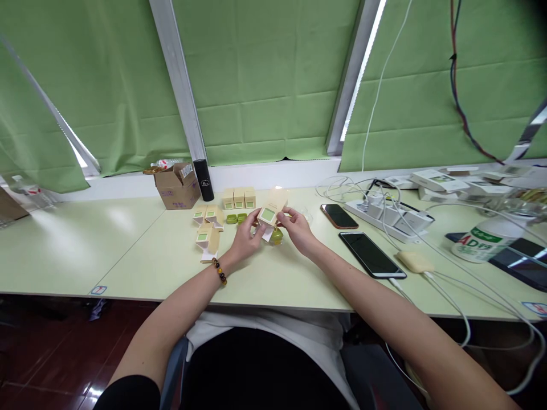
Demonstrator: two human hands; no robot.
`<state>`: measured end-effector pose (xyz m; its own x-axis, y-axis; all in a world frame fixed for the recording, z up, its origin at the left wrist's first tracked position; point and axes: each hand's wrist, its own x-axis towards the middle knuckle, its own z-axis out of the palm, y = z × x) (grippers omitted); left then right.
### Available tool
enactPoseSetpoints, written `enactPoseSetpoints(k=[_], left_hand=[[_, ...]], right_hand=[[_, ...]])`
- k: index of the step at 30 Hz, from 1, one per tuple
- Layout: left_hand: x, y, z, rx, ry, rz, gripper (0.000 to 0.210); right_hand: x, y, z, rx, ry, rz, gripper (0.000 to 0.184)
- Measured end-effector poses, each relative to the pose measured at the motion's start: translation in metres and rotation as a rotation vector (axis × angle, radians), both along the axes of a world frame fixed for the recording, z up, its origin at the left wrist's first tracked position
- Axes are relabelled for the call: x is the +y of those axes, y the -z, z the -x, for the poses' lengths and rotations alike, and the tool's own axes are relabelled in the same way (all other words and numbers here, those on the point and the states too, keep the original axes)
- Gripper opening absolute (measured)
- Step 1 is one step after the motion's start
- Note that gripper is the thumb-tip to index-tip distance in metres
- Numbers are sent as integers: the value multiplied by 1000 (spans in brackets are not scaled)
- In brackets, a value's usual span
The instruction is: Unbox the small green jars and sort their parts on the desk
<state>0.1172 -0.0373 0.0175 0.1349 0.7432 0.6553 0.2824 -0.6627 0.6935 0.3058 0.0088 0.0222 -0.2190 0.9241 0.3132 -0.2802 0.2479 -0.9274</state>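
Between both hands is a small cream carton (273,206) with a green square on its face, held up a little over the table. My left hand (247,234) grips its left side, and a beaded bracelet circles that wrist. The fingers of my right hand (296,226) pinch its right edge. A white flap sticks out below the carton. Just under it is a small green item (277,234), partly covered. To the left lie green cases (231,218) and unfolded or open cartons (207,239). Closed cartons (238,198) stand in a row behind.
A cardboard box (177,187) and a black cylinder (204,180) stand at the back left. On the right lie two phones (371,254), a power strip (384,219) with tangled white cables, a yellowish power bank (415,261) and a white bottle (489,239). Flat boxes (440,181) are stacked farther back.
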Motion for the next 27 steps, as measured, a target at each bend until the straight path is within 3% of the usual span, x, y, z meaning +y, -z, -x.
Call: enactPoseSetpoints(k=[9,16,27], left_hand=[[5,4,0,-74,-36,53,46],[3,5,-2,-142,1,154,80],[5,-1,4,-292,295,306,85]], right_hand=[[-3,-2,1,12,-23,-12,70],[-6,-8,0,-28,24,-32,71],[-5,-6,0,-6,114,16,67]])
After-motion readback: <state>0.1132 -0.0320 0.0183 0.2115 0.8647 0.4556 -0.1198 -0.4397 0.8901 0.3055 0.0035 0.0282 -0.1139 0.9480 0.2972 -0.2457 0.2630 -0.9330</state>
